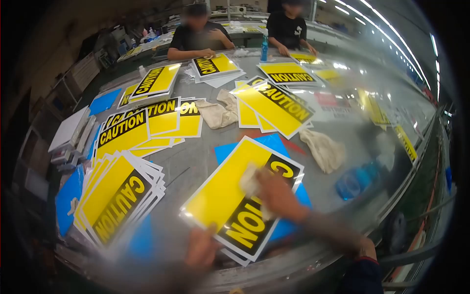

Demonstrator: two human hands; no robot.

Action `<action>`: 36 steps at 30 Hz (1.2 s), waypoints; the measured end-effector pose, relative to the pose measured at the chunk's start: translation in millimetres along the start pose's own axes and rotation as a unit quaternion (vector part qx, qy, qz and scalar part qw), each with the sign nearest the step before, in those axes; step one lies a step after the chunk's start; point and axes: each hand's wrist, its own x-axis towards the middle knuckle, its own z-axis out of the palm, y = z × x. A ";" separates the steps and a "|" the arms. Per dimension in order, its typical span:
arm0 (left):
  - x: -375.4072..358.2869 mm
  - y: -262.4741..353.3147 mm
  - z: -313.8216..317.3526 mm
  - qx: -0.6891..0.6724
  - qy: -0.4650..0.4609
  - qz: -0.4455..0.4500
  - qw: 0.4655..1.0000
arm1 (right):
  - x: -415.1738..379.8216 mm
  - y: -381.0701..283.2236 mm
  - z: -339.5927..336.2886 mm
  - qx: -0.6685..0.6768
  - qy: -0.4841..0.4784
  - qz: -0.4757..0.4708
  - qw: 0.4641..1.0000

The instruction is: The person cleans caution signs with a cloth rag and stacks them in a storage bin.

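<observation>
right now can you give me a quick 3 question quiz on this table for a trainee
1. True or false: the right hand presses a cloth on the sign.
2. What does the left hand touch? A) the near edge of that sign B) the bottle C) the stack
3. Which word is printed on the stack to the left?

Key: 1 true; 2 A; 3 CAUTION
</observation>
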 end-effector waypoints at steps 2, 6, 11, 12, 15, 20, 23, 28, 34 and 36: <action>-0.3 -1.8 5.2 -0.014 -0.017 0.000 1.000 | -15.9 -34.4 -17.2 -0.011 -0.029 -0.100 0.995; 0.5 -10.1 -9.2 0.001 0.017 -0.026 1.000 | 8.6 44.6 -14.9 -0.070 0.008 0.047 0.996; -0.9 -8.1 -2.7 -0.058 0.041 -0.018 0.997 | -17.5 -69.7 8.1 0.124 -0.020 -0.116 0.985; 0.3 0.1 -6.7 -0.038 -0.025 -0.033 0.998 | -21.9 -111.5 -7.6 0.150 -0.055 -0.141 0.977; -0.3 -3.9 -17.1 -0.074 -0.053 -0.014 0.996 | -35.7 -126.3 -1.3 0.159 -0.059 -0.175 0.970; -9.1 2.1 4.6 -0.018 -0.011 0.003 1.000 | 0.2 29.9 -10.9 -0.036 -0.033 0.032 0.998; -9.2 2.8 8.3 -0.004 0.006 0.007 1.000 | 4.4 66.3 -12.4 -0.153 0.068 0.021 0.986; -3.4 -1.4 1.9 -0.008 -0.023 0.010 1.000 | -29.5 -52.0 -11.5 0.030 -0.002 -0.082 0.996; -1.9 -5.3 -5.0 -0.009 0.006 -0.008 1.000 | -8.3 73.2 -26.3 -0.134 0.103 0.074 0.983; -0.8 -2.2 -2.9 -0.022 0.022 -0.025 0.999 | -14.6 71.7 -15.8 -0.155 0.099 0.056 0.981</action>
